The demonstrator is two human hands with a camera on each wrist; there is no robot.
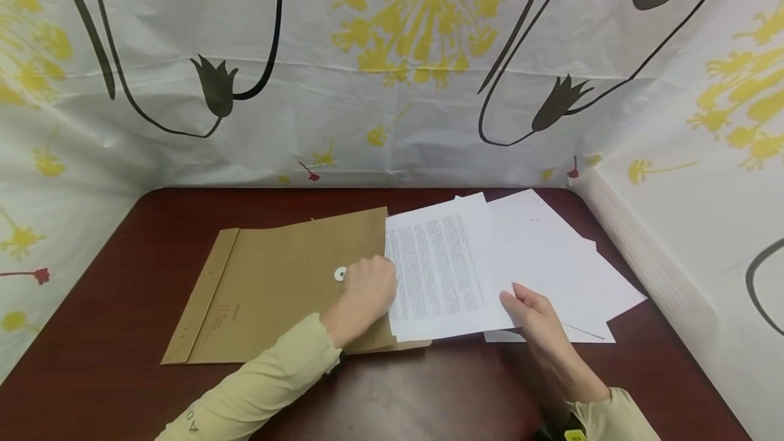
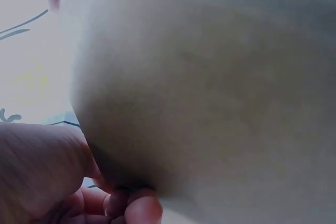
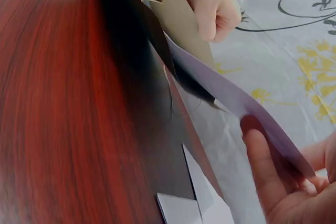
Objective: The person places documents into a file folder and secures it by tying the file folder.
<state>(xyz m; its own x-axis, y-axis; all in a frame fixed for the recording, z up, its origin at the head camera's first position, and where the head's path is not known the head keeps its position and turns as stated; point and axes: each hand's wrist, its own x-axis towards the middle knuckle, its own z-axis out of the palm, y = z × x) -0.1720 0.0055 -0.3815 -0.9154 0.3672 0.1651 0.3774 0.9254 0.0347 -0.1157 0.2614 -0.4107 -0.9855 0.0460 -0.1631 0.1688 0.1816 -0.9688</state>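
A brown paper envelope [image 1: 275,284] with a white button lies on the table, its open end facing right. My left hand [image 1: 366,295] grips the upper layer of the envelope at that end, fingers curled over its edge, as the left wrist view also shows. Lines of print cover a white sheet [image 1: 436,264] whose left side meets the envelope's mouth. At its lower right corner my right hand [image 1: 542,325] pinches this sheet between thumb and fingers. In the right wrist view the sheet [image 3: 231,94] runs into the gap between the envelope's two layers.
Several white sheets [image 1: 551,250] lie fanned out at the right, partly behind the printed sheet. The dark red wooden table [image 1: 92,332] ends at a patterned white cloth [image 1: 380,114] at the back and sides.
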